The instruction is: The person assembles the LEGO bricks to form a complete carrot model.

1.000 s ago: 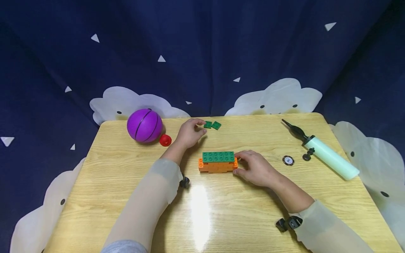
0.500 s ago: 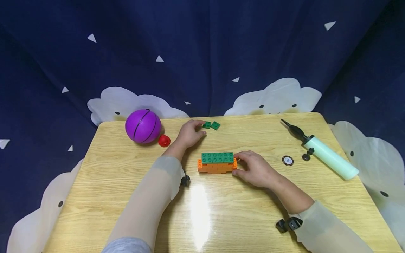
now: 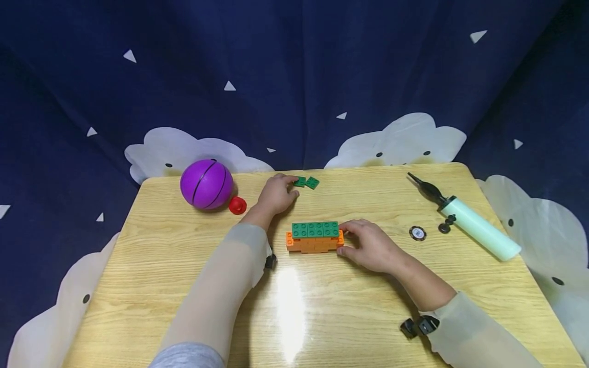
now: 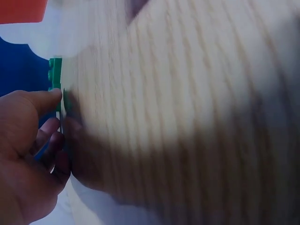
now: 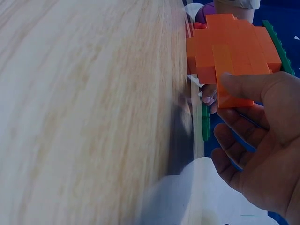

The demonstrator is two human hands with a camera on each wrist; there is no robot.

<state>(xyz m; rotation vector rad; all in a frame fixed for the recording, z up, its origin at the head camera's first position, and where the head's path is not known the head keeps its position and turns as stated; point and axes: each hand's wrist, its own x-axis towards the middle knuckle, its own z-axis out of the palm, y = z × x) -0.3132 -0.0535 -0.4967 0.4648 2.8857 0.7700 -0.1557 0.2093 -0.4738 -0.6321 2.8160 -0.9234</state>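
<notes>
In the head view a toy brick build (image 3: 315,245) stands on the table, stepped orange bricks under a row of green studded ones. My right hand (image 3: 375,248) holds its right end, with the thumb on the near face and the fingers behind. The right wrist view shows that thumb (image 5: 239,83) against an orange brick. Farther back, two small green studded bricks lie close together. My left hand (image 3: 275,195) reaches the left green brick (image 3: 301,182) with a fingertip, thumb apart from it. The right green brick (image 3: 312,183) is untouched. Part of the left brick is hidden by the finger.
A purple ball (image 3: 206,184) and a small red hat-shaped piece (image 3: 237,205) sit left of my left forearm. To the right lie a black-and-white chip (image 3: 417,233), a small black piece (image 3: 445,226) and a pale green hand pump (image 3: 480,229). A dark curtain (image 3: 257,46) hangs behind the table.
The head view has shifted slightly, moving everything a little left. My left fingertip lies slightly farther over the left green brick. The right hand keeps its hold on the build.
</notes>
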